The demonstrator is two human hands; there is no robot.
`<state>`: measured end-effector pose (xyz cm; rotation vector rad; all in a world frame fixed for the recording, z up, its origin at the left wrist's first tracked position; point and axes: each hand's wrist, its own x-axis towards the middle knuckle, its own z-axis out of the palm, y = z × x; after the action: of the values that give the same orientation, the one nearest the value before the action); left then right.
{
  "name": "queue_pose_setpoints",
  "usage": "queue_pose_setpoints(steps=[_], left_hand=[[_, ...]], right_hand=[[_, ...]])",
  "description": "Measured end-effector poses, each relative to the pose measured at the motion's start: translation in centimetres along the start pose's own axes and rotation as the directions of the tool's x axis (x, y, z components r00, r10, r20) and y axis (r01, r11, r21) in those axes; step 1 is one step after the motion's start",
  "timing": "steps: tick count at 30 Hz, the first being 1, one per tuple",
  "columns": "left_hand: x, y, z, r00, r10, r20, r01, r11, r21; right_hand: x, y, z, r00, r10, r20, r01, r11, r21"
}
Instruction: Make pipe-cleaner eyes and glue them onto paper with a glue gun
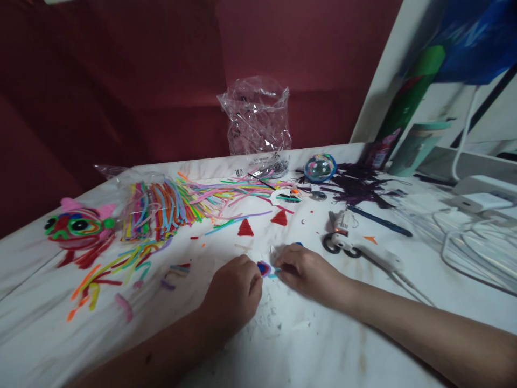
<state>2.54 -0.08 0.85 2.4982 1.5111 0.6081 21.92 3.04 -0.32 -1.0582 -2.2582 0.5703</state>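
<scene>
And here it is, a small red, blue and purple coil (264, 269), right between the two sets of fingers! The left hand (234, 288) sits curled at its left edge; the right hand (307, 272) has fingertips bunched together beside a light-blue strip (276, 270). Clamped on anything? I cannot tell! Beyond the fingers, red triangles (245, 228); to their right, a white glue gun (374, 255).

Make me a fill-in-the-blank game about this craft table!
1. The two big triangles are ____.
2. A small colorful piece shows ____ the left hand and the right hand.
3. The toy has ____ ears.
4. The glue gun lies to the ____ of the triangles.

Missing words: red; between; pink; right.
</scene>
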Motion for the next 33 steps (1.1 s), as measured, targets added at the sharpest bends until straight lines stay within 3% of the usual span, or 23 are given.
queue_pose_setpoints(steps=[12,20,28,33], left_hand=[[-0.1,0.1,0.0,0.999,-0.017,0.039,0.016,1.000,0.018],[-0.2,0.2,0.1,0.985,0.095,0.145,-0.105,0.992,0.069],[-0.1,0.2,0.3,0.982,0.098,0.162,-0.116,0.988,0.106],[0.0,0.3,0.3,0.981,0.104,0.162,-0.122,0.987,0.105]], right_hand=[[0.1,0.0,1.0,0.999,0.007,-0.054,-0.004,0.998,0.070],[0.2,0.0,1.3,0.996,0.032,-0.078,-0.025,0.996,0.080],[0.2,0.3,1.3,0.986,-0.165,-0.037,0.167,0.986,0.028],[0.1,0.0,1.3,0.985,-0.171,-0.028,0.168,0.982,-0.088]])
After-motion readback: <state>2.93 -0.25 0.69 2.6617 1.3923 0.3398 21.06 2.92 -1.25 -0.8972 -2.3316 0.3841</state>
